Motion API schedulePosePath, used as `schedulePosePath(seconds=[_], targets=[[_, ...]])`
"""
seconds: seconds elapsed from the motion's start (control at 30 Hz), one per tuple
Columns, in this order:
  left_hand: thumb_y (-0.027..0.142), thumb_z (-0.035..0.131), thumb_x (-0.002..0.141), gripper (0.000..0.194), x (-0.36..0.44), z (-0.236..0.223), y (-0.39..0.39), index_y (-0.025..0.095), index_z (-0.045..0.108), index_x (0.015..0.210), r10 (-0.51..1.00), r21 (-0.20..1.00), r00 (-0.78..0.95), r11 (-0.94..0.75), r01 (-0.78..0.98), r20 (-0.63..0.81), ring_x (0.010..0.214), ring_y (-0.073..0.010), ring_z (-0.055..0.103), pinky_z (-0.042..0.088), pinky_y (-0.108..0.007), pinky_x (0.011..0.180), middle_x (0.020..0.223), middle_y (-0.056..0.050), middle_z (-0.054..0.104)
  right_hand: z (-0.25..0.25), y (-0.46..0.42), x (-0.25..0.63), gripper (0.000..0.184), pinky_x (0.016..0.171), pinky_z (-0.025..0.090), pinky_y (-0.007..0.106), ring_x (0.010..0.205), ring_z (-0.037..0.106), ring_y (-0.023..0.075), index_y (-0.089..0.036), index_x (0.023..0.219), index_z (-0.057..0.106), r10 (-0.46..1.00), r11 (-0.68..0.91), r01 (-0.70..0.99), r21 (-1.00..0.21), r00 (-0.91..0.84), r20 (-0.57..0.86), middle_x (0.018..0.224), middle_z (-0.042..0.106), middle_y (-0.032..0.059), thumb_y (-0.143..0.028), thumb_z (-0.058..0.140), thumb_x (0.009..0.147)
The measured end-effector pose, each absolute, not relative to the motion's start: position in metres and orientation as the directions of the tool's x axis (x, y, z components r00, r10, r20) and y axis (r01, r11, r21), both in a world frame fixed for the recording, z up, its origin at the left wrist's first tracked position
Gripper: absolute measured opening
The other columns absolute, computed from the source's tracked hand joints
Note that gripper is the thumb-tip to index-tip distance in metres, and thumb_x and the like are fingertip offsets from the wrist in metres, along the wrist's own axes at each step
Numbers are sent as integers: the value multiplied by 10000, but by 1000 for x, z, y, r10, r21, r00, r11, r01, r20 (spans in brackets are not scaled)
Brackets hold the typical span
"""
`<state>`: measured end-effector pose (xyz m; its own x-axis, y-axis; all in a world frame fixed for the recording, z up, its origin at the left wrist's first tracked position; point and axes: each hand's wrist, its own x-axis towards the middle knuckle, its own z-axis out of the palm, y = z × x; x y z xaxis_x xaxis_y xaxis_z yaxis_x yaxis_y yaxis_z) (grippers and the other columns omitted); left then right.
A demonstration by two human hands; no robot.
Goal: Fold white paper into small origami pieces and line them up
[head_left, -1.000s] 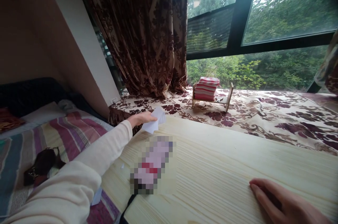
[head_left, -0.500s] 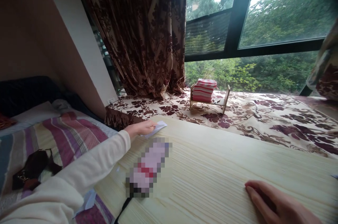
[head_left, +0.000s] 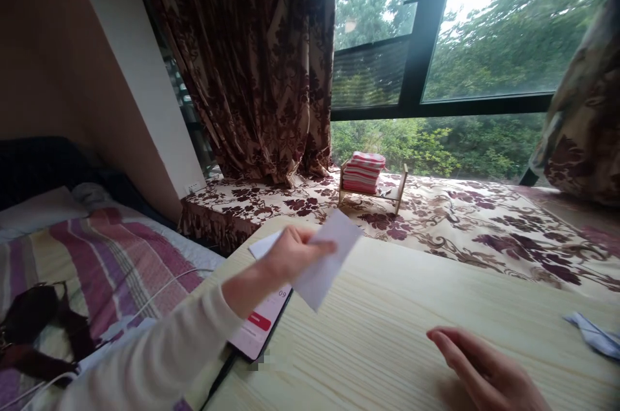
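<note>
My left hand (head_left: 300, 252) is closed on a white sheet of paper (head_left: 334, 249), pinched under the thumb and held above the table. More white paper (head_left: 261, 245) lies on the tabletop behind that wrist. Below the forearm rests a phone (head_left: 258, 324) with a lit screen and a red button, partly covered by the arm and sleeve. A black cable runs from its near end. My right hand (head_left: 484, 366) rests on the wooden table (head_left: 378, 320) at the lower right, loosely curved, with nothing visible in it.
At the right edge lies a folded whitish piece (head_left: 593, 333). Beyond the table, a small wooden rack (head_left: 400, 188) holds a stack of red-and-white striped cloths (head_left: 365, 173) on the window seat (head_left: 484, 223). A bed with a dark bag (head_left: 39, 327) is at left.
My left hand has come back from the table's far left corner and lifted a sheet of paper toward the middle. The view has turned slightly right. My right hand stays on the table.
</note>
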<state>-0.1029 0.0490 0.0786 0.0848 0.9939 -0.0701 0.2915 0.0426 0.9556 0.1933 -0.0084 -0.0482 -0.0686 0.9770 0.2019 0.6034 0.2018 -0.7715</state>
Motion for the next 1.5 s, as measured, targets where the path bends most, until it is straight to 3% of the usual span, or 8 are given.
schedulePosePath(seconds=[0.1,0.27,0.6,0.8,0.97,1.1,1.27,1.5], targets=[[447,766,567,351,-34,45,17,108,710,637,947,984,268,179,17,-177,483,-100,487,339,-227,472,580,-35,618,-21,-19,180,421,561,516,229,609,616,174,-200,770,665,980,163,390,-906,38,193,638,640,29,-574,480,823],[458,745,643,355,19,16,1,103,731,649,881,983,449,181,-33,-148,493,-78,449,298,-212,482,559,-16,585,-2,-25,170,406,522,442,228,553,497,132,-179,615,581,975,192,156,-969,87,207,558,525,-7,-558,581,762],[487,736,652,417,16,9,2,109,759,828,843,977,508,214,-21,-174,593,-114,495,346,-216,558,641,-31,635,-4,-18,183,372,532,381,226,551,423,108,-170,657,597,977,124,32,-992,171,128,554,482,-35,-528,628,755],[432,707,719,368,13,4,1,121,752,912,901,976,404,203,-73,-158,750,-188,578,427,-265,685,763,-60,701,-14,-21,173,278,666,444,265,701,548,147,-171,767,615,994,105,-67,-992,-32,108,734,610,10,-444,668,778],[400,703,726,330,13,3,5,127,748,906,923,983,356,175,-57,-144,752,-174,568,440,-279,739,771,-58,693,-17,-19,178,272,655,462,271,697,573,158,-172,783,620,985,149,-20,-989,90,147,715,624,16,-442,638,805],[422,686,730,323,10,2,11,117,736,823,963,974,213,191,-118,-163,686,-137,525,434,-255,672,715,-35,623,-14,-18,188,221,525,387,229,566,456,103,-190,675,549,879,336,320,-886,233,417,645,494,-27,-312,606,850],[543,567,794,476,10,3,9,91,710,750,874,897,416,371,-240,-250,637,-133,530,436,-258,602,708,-55,604,-11,-23,190,132,566,416,222,631,474,96,-195,841,601,666,572,612,-546,42,745,797,525,-1,-67,573,828],[360,693,731,303,10,4,5,96,732,876,822,869,508,428,-249,-260,712,-148,583,463,-263,701,766,-77,687,-16,-28,182,228,583,455,204,703,524,95,-208,952,615,677,637,581,-506,-107,728,908,538,26,-25,552,833]])
